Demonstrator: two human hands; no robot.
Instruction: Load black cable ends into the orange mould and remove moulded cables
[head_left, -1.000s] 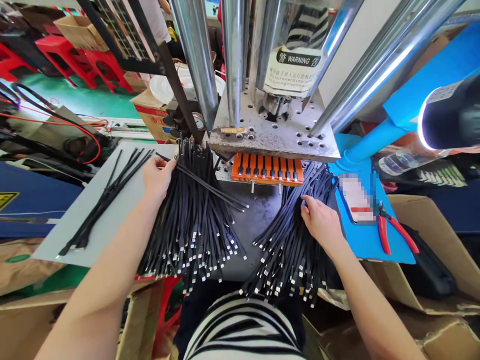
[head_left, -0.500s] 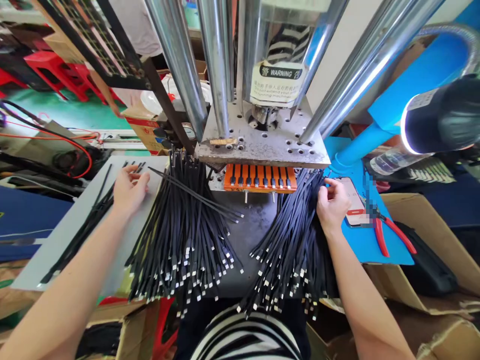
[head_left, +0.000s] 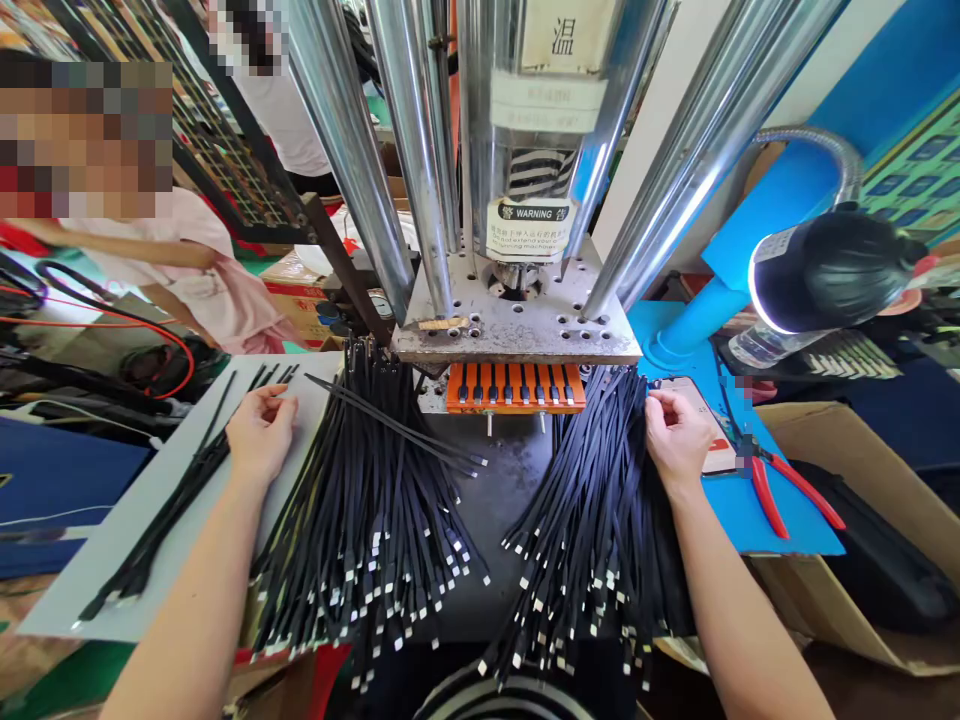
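My left hand (head_left: 262, 435) is over the grey board at the left, its fingers curled together beside a small bunch of black cables (head_left: 161, 525). What the fingers hold, if anything, is hidden. At the right, my right hand (head_left: 677, 440) is closed in a pinch against the edge of a large cable bundle (head_left: 592, 500); I cannot make out anything between its fingertips. Another thick cable bundle (head_left: 375, 500) fans out with metal plugs toward me. An orange fixture (head_left: 517, 387) with several black cable ends in a row sits under the press plate (head_left: 517, 340).
Steel columns (head_left: 420, 160) rise around the press. A black lamp (head_left: 825, 270) stands at the right, above a phone (head_left: 712, 430) and red-handled pliers (head_left: 795, 490) on a blue surface. An open carton (head_left: 900, 480) is beyond. A person in pink (head_left: 210, 260) is at the far left.
The view has shifted, and a person now shows at the far left. My left fingers have curled closer together. My right hand stays beside the right bundle; the cables look unmoved.
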